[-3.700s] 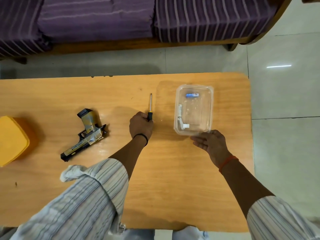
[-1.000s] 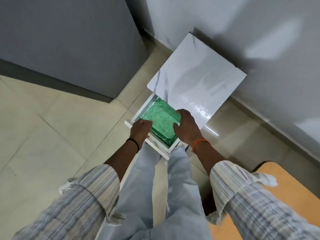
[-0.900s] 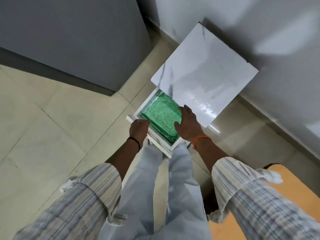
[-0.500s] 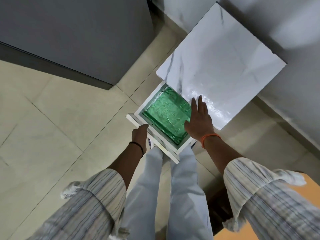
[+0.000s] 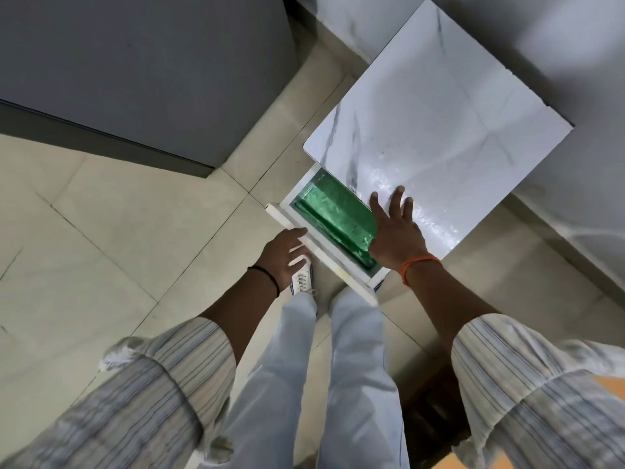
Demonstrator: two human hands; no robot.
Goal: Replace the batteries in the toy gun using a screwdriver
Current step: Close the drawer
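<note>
Head view, looking straight down: nearest to me are my two striped sleeves, one on each side, and between them my two pale trouser legs. One white laced shoe (image 5: 302, 277) shows below my left hand; the other foot is hidden under the drawer front. A corner of the orange table (image 5: 605, 387) pokes in at the lower right.

Next out are my two hands. My left hand (image 5: 285, 253), with a black band at the wrist, hangs with loose, relaxed fingers, holding nothing; its fingertips are at the outer face of the white drawer (image 5: 333, 264), and I cannot tell whether they actually touch it. My right hand (image 5: 394, 231), with an orange thread at the wrist, is spread flat with straight fingers, gripping nothing. Its palm lies over the right end of the drawer and its fingertips reach onto the white marble-patterned cabinet top (image 5: 439, 130).

One drawer stands partly pulled out, and one green textured container (image 5: 333, 214) lies inside it, just left of my right hand and partly under it. None of the task's things, neither toy gun, screwdriver nor batteries, appears anywhere here.

Farthest off are the beige tiled floor (image 5: 101, 214) and one large grey cabinet (image 5: 135, 62) at the upper left.
</note>
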